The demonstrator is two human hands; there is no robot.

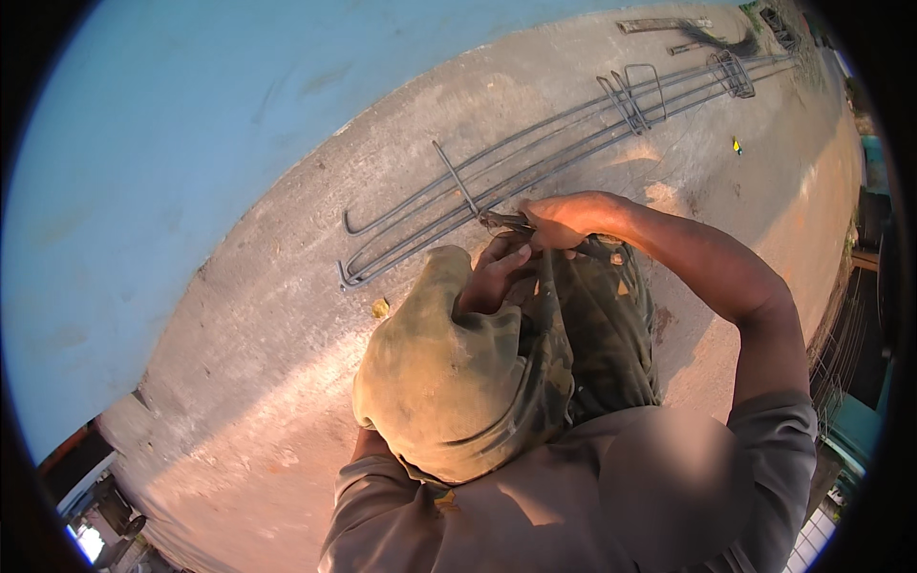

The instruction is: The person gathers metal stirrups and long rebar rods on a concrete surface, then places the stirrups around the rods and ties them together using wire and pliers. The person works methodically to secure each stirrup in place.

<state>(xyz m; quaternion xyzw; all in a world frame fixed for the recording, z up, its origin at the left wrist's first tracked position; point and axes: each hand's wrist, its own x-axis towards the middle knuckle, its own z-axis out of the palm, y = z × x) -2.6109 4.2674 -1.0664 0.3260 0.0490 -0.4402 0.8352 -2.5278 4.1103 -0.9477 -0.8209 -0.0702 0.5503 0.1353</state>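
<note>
My right hand is closed round a pair of dark pincers. Their jaws meet the steel bars at the foot of a short upright rod, part of a bent stirrup. Just below the tool, my left hand comes out from behind my bent knee with its fingers curled. What it grips, if anything, is hidden. The long grey reinforcing bars, hooked at their near left ends, lie on the concrete ahead of me and run off to the far right.
Further along the bars stand more stirrups and a bunched group of them. Beyond lie a wooden piece and a dark brush-like bundle. A blue wall borders the floor. A yellowish scrap lies near my knee.
</note>
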